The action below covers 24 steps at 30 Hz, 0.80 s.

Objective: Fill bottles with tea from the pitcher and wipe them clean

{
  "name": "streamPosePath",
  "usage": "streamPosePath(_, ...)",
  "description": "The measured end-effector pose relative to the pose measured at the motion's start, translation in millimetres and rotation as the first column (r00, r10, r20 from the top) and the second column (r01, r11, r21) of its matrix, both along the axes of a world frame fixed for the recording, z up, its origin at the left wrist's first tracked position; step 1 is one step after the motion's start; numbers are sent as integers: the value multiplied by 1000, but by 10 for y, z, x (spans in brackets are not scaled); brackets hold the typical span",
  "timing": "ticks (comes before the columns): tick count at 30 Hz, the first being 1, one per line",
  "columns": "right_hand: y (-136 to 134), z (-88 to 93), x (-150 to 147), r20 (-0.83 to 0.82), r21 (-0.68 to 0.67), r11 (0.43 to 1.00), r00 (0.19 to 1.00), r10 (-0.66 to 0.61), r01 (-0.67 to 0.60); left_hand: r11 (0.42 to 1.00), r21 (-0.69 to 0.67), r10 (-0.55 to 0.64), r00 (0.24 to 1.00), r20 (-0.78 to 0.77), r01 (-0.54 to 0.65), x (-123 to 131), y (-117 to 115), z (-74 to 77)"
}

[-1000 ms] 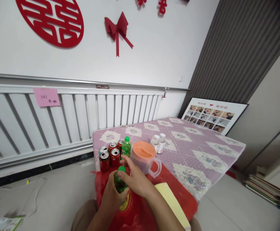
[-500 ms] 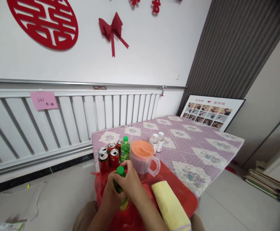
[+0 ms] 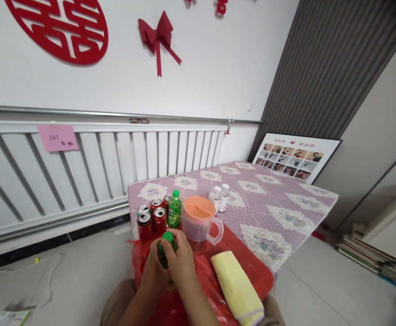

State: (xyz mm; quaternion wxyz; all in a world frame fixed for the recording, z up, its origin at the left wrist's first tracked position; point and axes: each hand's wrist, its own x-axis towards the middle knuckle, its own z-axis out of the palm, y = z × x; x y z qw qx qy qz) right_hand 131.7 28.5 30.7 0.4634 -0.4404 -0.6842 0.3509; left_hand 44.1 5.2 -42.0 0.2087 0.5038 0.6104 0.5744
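Right, biggest first, with the green-capped bottle (image 3: pixel 162 257) in your grasp as the centre of your dial: a white wall (image 3: pixel 218 59) fills twelve o'clock, and a white radiator (image 3: pixel 119 156) runs along it from ten to twelve. Closer in, a purple flowered cover (image 3: pixel 272 199) spreads from twelve round to three. Beyond it, a photo board (image 3: pixel 296 156) leans at two. Beneath your arms a red covering (image 3: pixel 252 260) reaches out to three, and at four a folded yellow cloth (image 3: pixel 237 285) lies on it. Between one and two stands the clear pitcher (image 3: pixel 194 231), orange lid (image 3: pixel 200 207) on, handle toward three.

Now your hands, both wrapped round that bottle, roughly upright in front of you! The left hand (image 3: pixel 154 259) grips it from the nine o'clock side; the right hand (image 3: pixel 182 256) clasps its upper part from three, thumb up by the cap. Its base is hidden, so you can't tell whether it touches the red covering. At twelve stands a second green bottle (image 3: pixel 175 212), just beside the pitcher. Five cans (image 3: pixel 159 218) bunch together at eleven. Past the pitcher, two white-capped bottles (image 3: pixel 216 195) stand side by side. Smallest of all, the green cap (image 3: pixel 168 236) sits atop your bottle.
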Motion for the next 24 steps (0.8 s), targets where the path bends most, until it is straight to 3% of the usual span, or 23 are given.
streamPosePath(5, -137, 13, 6, -7, -47, 999, 1000, -20, 20, 999, -2, -33, 999, -10, 33, -9, -25, 23)
streamPosePath(9, -285, -162, 140, -3, -68, 997, 1000, -28, 27, 999, -34, -17, 1000, -24, 16, -26, -22, 10)
streamPosePath(12, -346, -372, 373, 47, -37, 995, 995, -90, 92, 997, -73, 15, 997, -76, -21, -40, -28, 4)
streamPosePath(16, -270, -572, 906, 156, 62, 972, 960, -235, 228, 991, -131, 20, 994, -108, -35, -57, -51, 24)
streamPosePath(18, -182, -627, 1221, 246, 90, 946, 913, -325, 312, 987, -159, -5, 997, -81, -8, -71, -58, 35)
streamPosePath(20, -89, -677, 1506, 414, 112, 913, 817, -402, 393, 985, -171, -38, 998, -50, 29, -92, -59, 39)
streamPosePath(22, -13, -738, 1716, 641, 55, 891, 668, -378, 451, 983, -170, -82, 996, -25, 77, -121, -56, 34)
streamPosePath(24, 31, -806, 1839, 707, -5, 875, 620, -339, 484, 980, -149, -131, 991, -7, 129, -157, -55, 21)
